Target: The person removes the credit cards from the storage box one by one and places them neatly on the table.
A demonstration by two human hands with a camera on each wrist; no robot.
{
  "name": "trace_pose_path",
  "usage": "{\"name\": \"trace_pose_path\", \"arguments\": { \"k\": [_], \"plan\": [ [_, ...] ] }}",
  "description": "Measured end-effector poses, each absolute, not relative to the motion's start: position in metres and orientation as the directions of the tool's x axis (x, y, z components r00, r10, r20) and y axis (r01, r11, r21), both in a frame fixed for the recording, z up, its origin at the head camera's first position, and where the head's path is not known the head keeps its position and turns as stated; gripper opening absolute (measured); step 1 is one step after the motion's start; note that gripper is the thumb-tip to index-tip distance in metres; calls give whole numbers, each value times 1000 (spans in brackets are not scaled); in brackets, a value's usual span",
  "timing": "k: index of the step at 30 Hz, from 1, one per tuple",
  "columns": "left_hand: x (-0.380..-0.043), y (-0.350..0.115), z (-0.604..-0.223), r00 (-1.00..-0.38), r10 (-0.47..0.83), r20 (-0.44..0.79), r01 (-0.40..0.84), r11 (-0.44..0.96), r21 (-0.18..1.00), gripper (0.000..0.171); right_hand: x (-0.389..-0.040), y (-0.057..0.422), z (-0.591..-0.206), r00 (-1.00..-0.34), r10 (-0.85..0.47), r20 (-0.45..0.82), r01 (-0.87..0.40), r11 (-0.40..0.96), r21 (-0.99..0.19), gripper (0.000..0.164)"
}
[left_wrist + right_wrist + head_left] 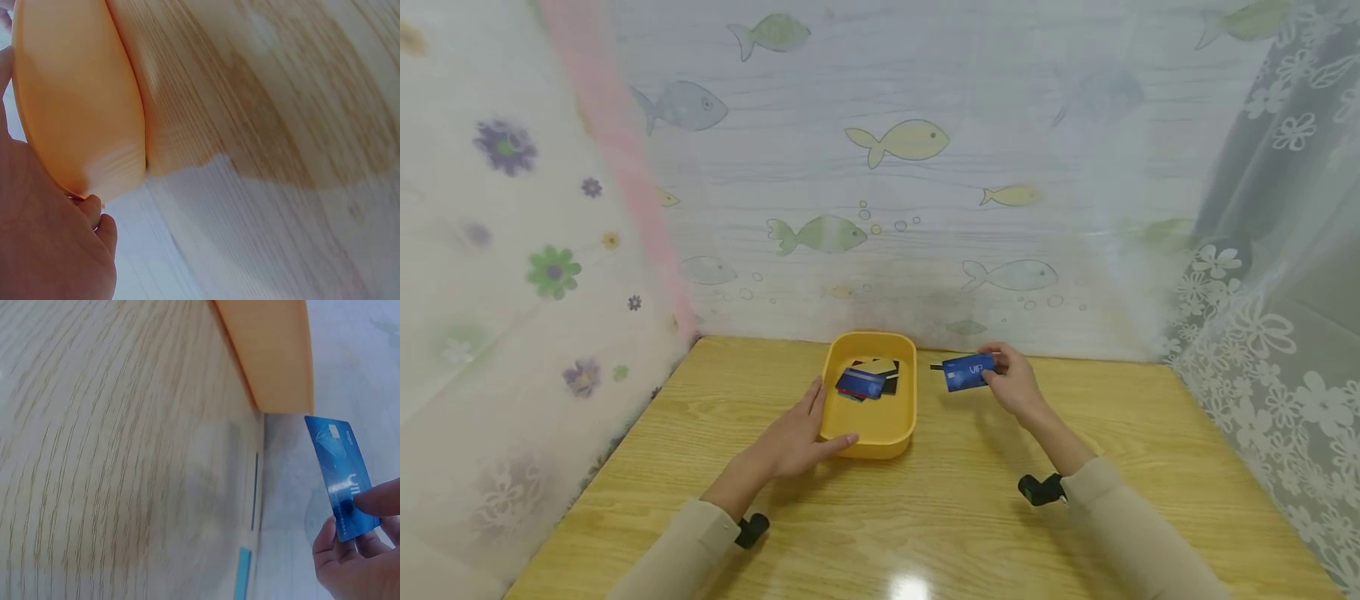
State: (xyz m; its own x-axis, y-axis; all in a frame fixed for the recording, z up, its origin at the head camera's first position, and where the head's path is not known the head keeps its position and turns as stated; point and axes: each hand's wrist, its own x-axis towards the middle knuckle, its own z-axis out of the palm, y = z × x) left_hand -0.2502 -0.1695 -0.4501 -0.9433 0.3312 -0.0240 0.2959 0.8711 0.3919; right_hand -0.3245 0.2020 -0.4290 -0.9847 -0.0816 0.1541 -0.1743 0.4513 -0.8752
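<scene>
My right hand (1017, 385) pinches a blue VIP card (964, 372) between thumb and fingers, to the right of a yellow plastic bin (868, 429). In the right wrist view the held card (337, 469) is tilted, its chip end toward the bin. My left hand (790, 437) holds the bin at its near left corner, thumb over the front rim and fingers along the left side. Inside the bin lies a loose pile of several cards (863, 383), a blue one on top with dark and yellowish ones around it.
A flat dark piece (936, 367) lies on the wooden table (880, 508) beside the bin, near the back edge. A light-blue strip (242, 574) shows along that edge in the right wrist view. Patterned curtains (895, 208) hang behind and on both sides.
</scene>
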Motion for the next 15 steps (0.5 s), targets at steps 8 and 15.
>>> {"name": "trace_pose_path", "arguments": {
  "k": [8, 15],
  "plan": [
    [-251, -170, -452, -944, 328, -22, 294, 871, 393, 119, -327, 222, -435, -990, -55, 127, -137, 482, -865, 40],
    [-251, -170, -452, -945, 326, -29, 289, 874, 389, 118, -329, 238, -440, -992, -28, 125, -122, 510, -851, 41]
  ]
}}
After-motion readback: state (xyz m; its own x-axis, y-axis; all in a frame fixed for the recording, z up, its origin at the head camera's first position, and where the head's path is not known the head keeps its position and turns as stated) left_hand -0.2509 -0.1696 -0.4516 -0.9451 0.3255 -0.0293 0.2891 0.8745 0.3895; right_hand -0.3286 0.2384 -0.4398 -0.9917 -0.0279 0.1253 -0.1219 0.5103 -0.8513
